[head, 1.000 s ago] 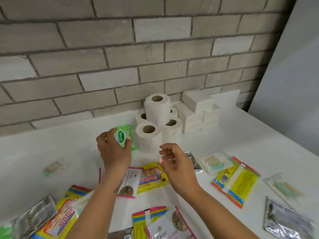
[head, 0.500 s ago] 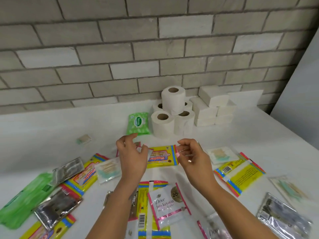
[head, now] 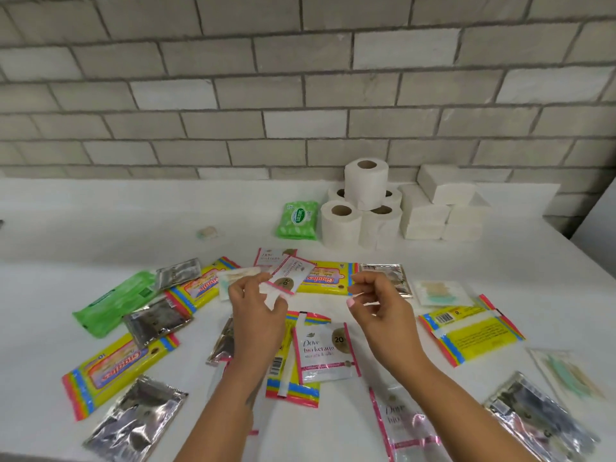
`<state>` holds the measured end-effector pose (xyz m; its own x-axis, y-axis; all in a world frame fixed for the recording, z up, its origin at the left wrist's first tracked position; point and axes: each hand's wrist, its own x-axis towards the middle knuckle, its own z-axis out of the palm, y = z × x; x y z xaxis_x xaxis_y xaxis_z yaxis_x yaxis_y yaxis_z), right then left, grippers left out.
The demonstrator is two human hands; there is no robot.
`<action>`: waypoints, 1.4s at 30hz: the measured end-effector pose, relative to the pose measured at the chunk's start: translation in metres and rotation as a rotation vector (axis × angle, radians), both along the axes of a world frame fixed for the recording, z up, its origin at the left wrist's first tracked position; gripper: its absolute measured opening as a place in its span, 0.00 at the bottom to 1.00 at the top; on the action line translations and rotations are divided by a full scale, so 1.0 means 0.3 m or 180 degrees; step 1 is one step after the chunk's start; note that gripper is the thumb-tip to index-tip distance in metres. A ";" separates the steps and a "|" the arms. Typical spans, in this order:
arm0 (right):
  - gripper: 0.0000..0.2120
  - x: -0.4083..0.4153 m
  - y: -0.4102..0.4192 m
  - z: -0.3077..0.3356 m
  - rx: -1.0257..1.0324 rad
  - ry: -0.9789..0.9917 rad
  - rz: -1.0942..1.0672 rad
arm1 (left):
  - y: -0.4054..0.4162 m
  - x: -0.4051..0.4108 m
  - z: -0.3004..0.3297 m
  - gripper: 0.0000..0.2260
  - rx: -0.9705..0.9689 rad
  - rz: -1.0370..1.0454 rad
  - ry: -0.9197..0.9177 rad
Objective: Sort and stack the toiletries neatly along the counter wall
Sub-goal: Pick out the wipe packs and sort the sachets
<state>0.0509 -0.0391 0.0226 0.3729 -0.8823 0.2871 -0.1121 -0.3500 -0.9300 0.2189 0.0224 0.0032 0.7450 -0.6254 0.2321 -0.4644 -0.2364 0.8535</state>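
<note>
**Gathering the Dove sachets, one pinch at a time**

The left hand (head: 258, 306) pinches a pink-edged Dove sachet (head: 290, 275) between thumb and fingertips, lifted clear of the bench (head: 100, 228) and tilted toward 1 o'clock. To do this step well, I judge it best to keep the pinch on one corner, so the sachet hangs flat and can be laid square on its fellows; a second Dove sachet (head: 271, 256) lies just beyond at 12 o'clock, a third (head: 325, 353) at 5 o'clock of the hand. The right hand (head: 380, 306) hovers with fingers loosely curled, holding nothing, and is free to collect the next one.

At the wall, the green wipes pack (head: 298, 220) sits just beside the toilet rolls (head: 363, 208), which touch the white napkin stacks (head: 440, 208). Open bench runs from the wipes toward 9 o'clock along the wall, with only a small packet (head: 208, 232) there: likely room for a sachet pile. The rolls look easy to topple, so approach from the left.
</note>
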 end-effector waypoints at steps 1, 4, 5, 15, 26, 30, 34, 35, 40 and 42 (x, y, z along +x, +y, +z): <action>0.18 0.010 0.008 -0.001 0.0005 -0.0005 0.0048 | 0.019 0.010 -0.001 0.19 0.0003 0.0034 -0.0022; 0.18 0.056 0.029 -0.004 0.0005 -0.0004 0.0199 | 0.073 0.056 -0.005 0.19 0.0039 0.0144 -0.0095; 0.18 0.079 0.035 -0.005 0.0002 0.0014 0.0254 | 0.090 0.079 -0.005 0.19 0.0067 0.0199 -0.0119; 0.18 0.349 0.051 0.005 0.0050 -0.0022 0.0688 | 0.179 0.479 0.027 0.17 0.0593 0.0861 -0.0606; 0.20 0.583 -0.015 0.009 -0.0066 0.0215 0.0770 | 0.178 0.897 -0.049 0.33 0.2947 0.0361 -0.0606; 0.20 0.642 -0.039 0.000 -0.0015 0.0277 0.0762 | 0.170 0.958 -0.066 0.31 0.3009 0.0200 -0.0888; 0.21 0.695 -0.049 -0.002 0.0042 0.0198 0.0802 | 0.159 0.972 -0.063 0.24 0.3140 0.0179 -0.1336; 0.21 0.708 -0.051 -0.006 0.0055 0.0199 0.0801 | 0.158 0.973 -0.065 0.21 0.3107 0.0173 -0.1344; 0.20 0.759 -0.052 -0.015 0.0170 0.0160 0.0860 | 0.178 0.980 -0.078 0.07 0.2719 0.0197 -0.1487; 0.20 0.771 -0.053 -0.015 0.0185 0.0160 0.0881 | 0.191 0.989 -0.079 0.07 0.2544 0.0217 -0.1445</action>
